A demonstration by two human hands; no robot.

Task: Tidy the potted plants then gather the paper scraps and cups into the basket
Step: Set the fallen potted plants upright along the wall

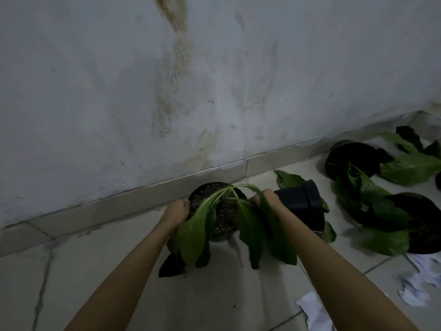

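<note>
Seemingly both hands (177,210) around pot (218,211)

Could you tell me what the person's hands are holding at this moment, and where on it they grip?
Both hands grip the potted plant by its rim: left hand on its left edge, right hand on its right.

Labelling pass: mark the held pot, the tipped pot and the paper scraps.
held pot (220,217), head view, soil surface
tipped pot (303,201), head view, side wall
paper scraps (312,309), head view, nearest white piece

Leafy plant in black pot (220,211) upright by wall, another pot (307,201) tipped over, paper scraps (410,280) on tiles
</note>
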